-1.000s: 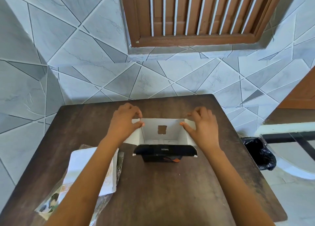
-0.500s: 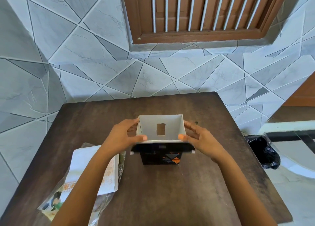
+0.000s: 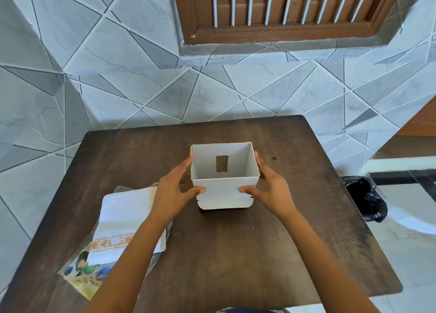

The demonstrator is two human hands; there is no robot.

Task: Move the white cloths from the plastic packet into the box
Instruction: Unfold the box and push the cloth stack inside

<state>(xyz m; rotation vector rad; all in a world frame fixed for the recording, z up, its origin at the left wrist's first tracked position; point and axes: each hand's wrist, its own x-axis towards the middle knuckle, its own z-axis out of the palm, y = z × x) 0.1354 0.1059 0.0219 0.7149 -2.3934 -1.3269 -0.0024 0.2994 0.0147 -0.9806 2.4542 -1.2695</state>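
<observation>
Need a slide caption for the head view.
Left hand and right hand touch the open box on the table; white cloths and plastic packet lie beside it.

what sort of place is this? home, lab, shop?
Probably a home, perhaps a kitchen or utility corner: grey geometric-patterned wall tiles, a brown wooden louvred window shutter, and a black plastic bin bag on the floor beside the dark wooden table.

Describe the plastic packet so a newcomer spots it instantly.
Start at the dark wooden table. On its near-left part, left of the open white box, lies the plastic packet. It alone is flat and clear, with folded white cloths and a colourful printed picture at its near end.
</observation>
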